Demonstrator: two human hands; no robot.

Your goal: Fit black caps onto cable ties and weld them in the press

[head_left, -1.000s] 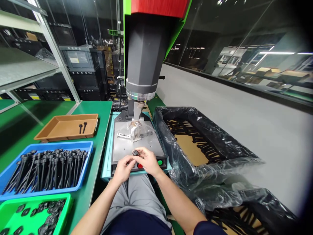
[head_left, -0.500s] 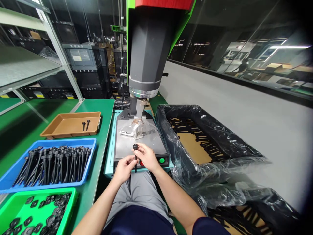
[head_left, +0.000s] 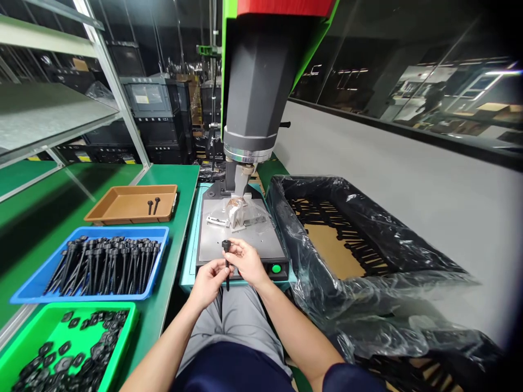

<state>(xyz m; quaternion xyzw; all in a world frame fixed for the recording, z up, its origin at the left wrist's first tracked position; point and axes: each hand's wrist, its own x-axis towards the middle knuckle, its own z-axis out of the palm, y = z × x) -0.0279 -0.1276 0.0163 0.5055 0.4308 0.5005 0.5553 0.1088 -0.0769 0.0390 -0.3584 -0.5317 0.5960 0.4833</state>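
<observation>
Between my hands, a black bolt-like plastic part (head_left: pixel 226 246) stands upright, its wide head at the top and a thin shank below. My left hand (head_left: pixel 211 280) pinches the lower shank between thumb and fingers. Higher up, the fingers of my right hand (head_left: pixel 247 263) close on the part just under its head. Both hands are above my lap, at the front edge of the machine's metal plate (head_left: pixel 210 245). Past them, a clear-covered fixture (head_left: pixel 237 213) sits under the narrow tip (head_left: pixel 242 182) of the press.
On the left, a blue tray (head_left: pixel 157 283) holds many similar black parts, a green tray (head_left: pixel 131 326) small black pieces, and a brown tray (head_left: pixel 122 204) two bolt-like parts. Plastic-lined bins (head_left: pixel 368 218) with black parts stand right. A green button (head_left: pixel 277 269) is on the machine's front.
My view has turned slightly left, so the trays and machine appear farther right. Both hands keep their grip on the black part, with hardly any movement.
</observation>
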